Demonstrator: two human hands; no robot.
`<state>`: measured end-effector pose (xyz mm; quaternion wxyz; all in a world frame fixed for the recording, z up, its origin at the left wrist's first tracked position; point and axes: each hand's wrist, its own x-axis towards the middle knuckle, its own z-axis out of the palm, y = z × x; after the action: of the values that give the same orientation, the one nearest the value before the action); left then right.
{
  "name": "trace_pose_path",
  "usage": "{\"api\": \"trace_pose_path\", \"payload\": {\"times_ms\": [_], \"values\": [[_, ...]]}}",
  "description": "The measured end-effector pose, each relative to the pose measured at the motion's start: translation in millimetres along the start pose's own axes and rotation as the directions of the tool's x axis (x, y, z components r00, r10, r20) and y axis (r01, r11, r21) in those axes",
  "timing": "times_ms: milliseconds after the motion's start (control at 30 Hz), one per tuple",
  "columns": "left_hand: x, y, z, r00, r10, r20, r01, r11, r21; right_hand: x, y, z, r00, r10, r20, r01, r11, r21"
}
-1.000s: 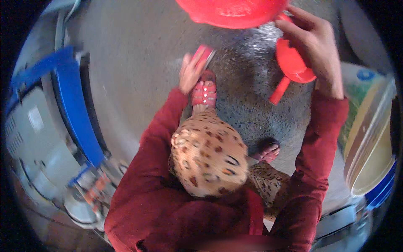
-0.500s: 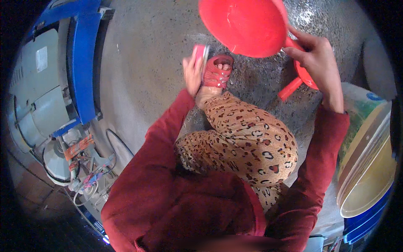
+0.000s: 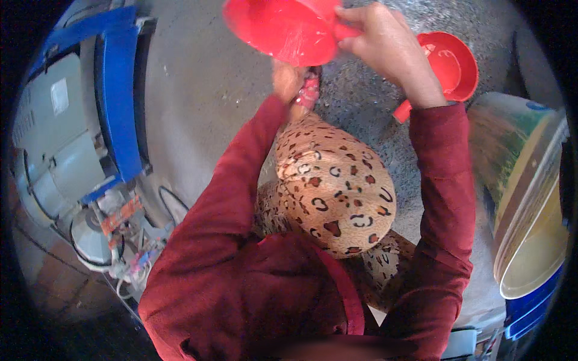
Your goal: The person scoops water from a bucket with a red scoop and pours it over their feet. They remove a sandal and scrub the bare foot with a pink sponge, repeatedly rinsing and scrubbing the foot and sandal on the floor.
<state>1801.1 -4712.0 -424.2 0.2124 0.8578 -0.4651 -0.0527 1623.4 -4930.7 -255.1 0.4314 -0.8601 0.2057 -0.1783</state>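
Observation:
My right hand (image 3: pixel 385 45) is closed round the handle of a red plastic dipper (image 3: pixel 283 30), held up over the wet floor with its bowl tipped. Below the bowl's near edge, my left hand (image 3: pixel 289 79) is beside my red-sandalled foot (image 3: pixel 308 93). The dipper hides its fingers and anything in them, and the hand is smeared by motion. On the floor right of my right wrist rests a second red dipper (image 3: pixel 450 69), its short handle pointing toward me.
At the right lean large stacked tubs (image 3: pixel 530 253), cream inside, with a blue ridged plastic piece (image 3: pixel 536 307) below. A machine with a blue frame (image 3: pixel 123 102) and grey housing (image 3: pixel 54 108) stands left, near cables (image 3: pixel 174 201). The concrete floor (image 3: pixel 198 78) is wet toward the right.
The held dipper has moved left, over my left hand. The pink and white block that hand held is now out of sight. The dipper on the floor shows more fully.

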Motion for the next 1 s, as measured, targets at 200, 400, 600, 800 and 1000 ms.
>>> {"api": "trace_pose_path", "payload": {"times_ms": [200, 400, 600, 800, 1000], "values": [[-98, -2, -45, 0.969, -0.221, 0.112, 0.222, 0.975, 0.004, 3, -13, -24, 0.985, -0.059, -0.164, 0.085, 0.985, 0.152], [-33, -24, -20, 0.981, -0.164, 0.098, 0.181, 0.965, -0.190, 0, -2, -27, 0.999, 0.046, 0.024, -0.041, 0.983, -0.179], [-82, -28, -24, 0.957, -0.249, 0.146, 0.283, 0.911, -0.301, -5, -6, 14, 0.998, 0.028, 0.059, -0.025, 0.998, -0.049], [-29, -66, 1, 0.982, 0.019, 0.190, 0.050, 0.933, -0.356, 6, 13, 5, 0.995, 0.041, 0.090, -0.043, 0.999, 0.014], [-28, 16, -72, 0.763, 0.300, 0.573, -0.459, 0.875, 0.153, 17, 7, -83, 0.919, 0.245, 0.308, -0.312, 0.930, 0.192]]}}
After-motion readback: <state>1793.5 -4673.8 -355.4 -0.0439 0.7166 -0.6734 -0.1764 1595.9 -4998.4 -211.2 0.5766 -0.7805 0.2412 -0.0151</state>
